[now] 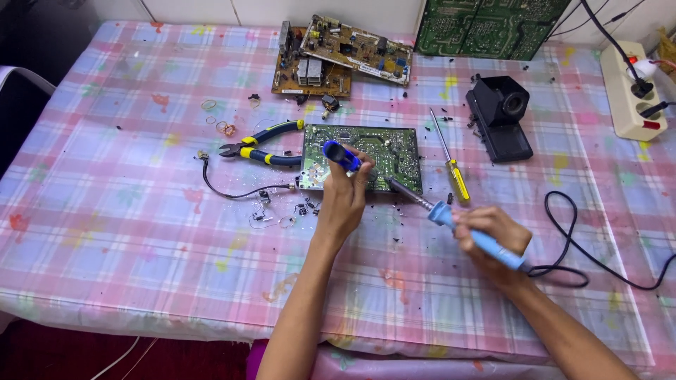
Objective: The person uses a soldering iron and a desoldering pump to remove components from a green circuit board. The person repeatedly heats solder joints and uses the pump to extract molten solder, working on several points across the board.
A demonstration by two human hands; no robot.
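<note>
Left hand (343,200) clenched around a blue pump tool (342,155), held upright over the near edge of the green board (384,146); tool tip is hidden behind the fingers, so I can't tell if it touches. Right hand (493,236) grips the blue iron (461,229) by its handle, pen-style; metal tip angled up-left, ending at the board's near right edge. Contact there too small to confirm. Iron's black cord (570,243) loops off to the right across the cloth (127,211).

The board lies flat mid-table, solder side up. Just left of it, touching its corner: blue-yellow pliers (264,149). Just right: yellow screwdriver (451,165), lying alongside, apart from the board. Small clipped parts and wire bits scattered near the board's left corner. Behind: two brown boards (338,60) stacked, black holder (501,116), power strip (630,91) at far right.
</note>
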